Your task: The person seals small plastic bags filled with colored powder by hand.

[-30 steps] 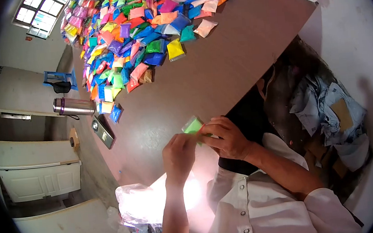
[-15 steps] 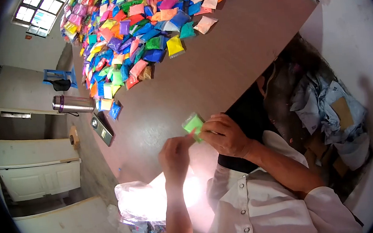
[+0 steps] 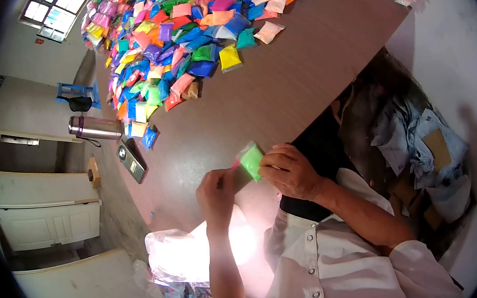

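Note:
My right hand pinches a small clear packet with bright green filling by its right edge, above the brown table. Just left of the packet, my left hand is closed, thumb and finger together. A small pinkish-red thing shows at its fingertips, too small and blurred to name. The left fingertips look apart from the green packet. Beyond both hands lies a large heap of colourful filled packets on the table.
A steel thermos and a dark phone-like device are at the table's left edge. Clear plastic lies by my left forearm under bright glare. Crumpled paper and cardboard lie below the table's right edge.
My left hand has drawn back to the left, away from the green packet, with the pinkish-red thing at its fingertips. My right hand keeps holding the packet, whose face now shows more fully.

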The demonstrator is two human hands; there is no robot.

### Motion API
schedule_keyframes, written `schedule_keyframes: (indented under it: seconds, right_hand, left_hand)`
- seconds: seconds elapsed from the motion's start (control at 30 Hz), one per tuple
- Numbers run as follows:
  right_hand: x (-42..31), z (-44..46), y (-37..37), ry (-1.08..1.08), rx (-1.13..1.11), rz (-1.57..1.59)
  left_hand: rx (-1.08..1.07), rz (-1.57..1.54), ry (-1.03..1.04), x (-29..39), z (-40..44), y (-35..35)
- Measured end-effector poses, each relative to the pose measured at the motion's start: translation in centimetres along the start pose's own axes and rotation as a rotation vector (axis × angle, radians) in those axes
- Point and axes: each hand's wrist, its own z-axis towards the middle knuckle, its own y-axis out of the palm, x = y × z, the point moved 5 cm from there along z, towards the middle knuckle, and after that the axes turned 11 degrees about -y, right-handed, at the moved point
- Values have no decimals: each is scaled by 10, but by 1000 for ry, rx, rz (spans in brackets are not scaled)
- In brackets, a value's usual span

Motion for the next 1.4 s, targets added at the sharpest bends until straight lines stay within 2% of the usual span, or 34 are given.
schedule_keyframes:
  seconds: [0.13,0.3,0.37,0.4,0.57,0.63,0.7,0.77,0.83,0.87,0.97,1.03,1.1,1.17,1.23,1.3,1.4]
  right_hand:
    - [-1,-1,-2,9,10,-18]
    - [-10,9,-9,67,59,-70]
    - [-9,11,-19,187,98,-84]
    - [-9,11,-21,184,96,-83]
    - [7,-13,-28,498,184,-25]
    - [10,-18,-26,507,210,-2]
    - [10,-21,-27,519,237,29]
    - [12,-21,-28,568,215,70]
    - [15,-21,-27,567,218,68]
    - [15,-22,-27,566,213,69]
    - [15,-23,-28,582,187,75]
    - [16,-26,-25,546,210,78]
    - [18,-26,-23,503,231,79]
    - [18,-26,-24,488,259,91]
    - [18,-26,-26,499,239,85]
    - [17,-25,-27,508,221,80]
    - [19,-24,-27,517,229,84]
  left_hand:
    - [22,-97,-156,-9,4,-15]
    - [17,-131,-157,-4,-12,-20]
    - [11,-148,-191,1,-18,-16]
    - [8,-195,-155,7,-21,-12]
    - [-47,-283,-22,35,-27,16]
    - [-64,-320,28,41,-25,31]
    - [-75,-152,164,55,-23,38]
    - [-70,-147,176,47,-17,44]
    - [23,-17,165,38,-4,37]
    - [15,-8,57,32,0,33]
    - [16,-32,-27,30,5,21]
    - [12,-49,-26,30,-6,23]
    - [-7,-80,121,51,-22,28]
    - [-37,-84,142,58,-25,32]
    - [-18,19,198,55,-20,36]
    - [28,55,182,37,-12,34]
    - [54,-7,27,36,-4,24]
